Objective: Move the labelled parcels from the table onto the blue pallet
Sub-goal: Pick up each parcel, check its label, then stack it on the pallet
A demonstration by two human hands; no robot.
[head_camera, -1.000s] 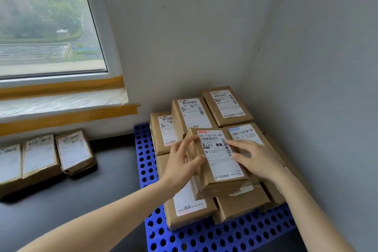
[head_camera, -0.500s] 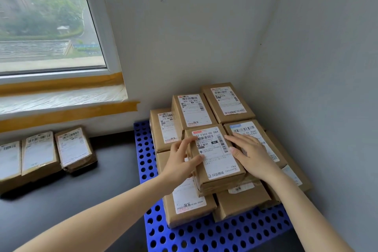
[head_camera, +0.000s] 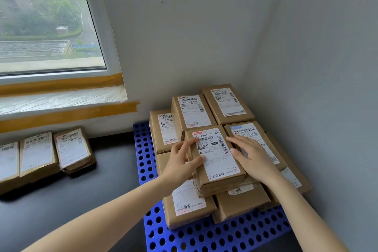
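Observation:
A brown labelled parcel (head_camera: 214, 159) lies on top of the stack of parcels on the blue perforated pallet (head_camera: 204, 235) in the room's corner. My left hand (head_camera: 182, 163) clasps its left edge, thumb on the label. My right hand (head_camera: 251, 155) rests flat against its right edge, partly over the neighbouring parcel (head_camera: 253, 135). Several other labelled parcels (head_camera: 192, 110) fill the pallet in two layers. Three more parcels (head_camera: 71, 147) stand in a row on the dark table (head_camera: 61, 200) at the left.
Walls close in right behind and to the right of the pallet. A window with a taped sill (head_camera: 61, 96) sits above the table's left part. The pallet's front strip and left strip show bare holes.
The top parcel has been lowered and slid a little back and left, settling onto the stack. Both hands stayed on its edges.

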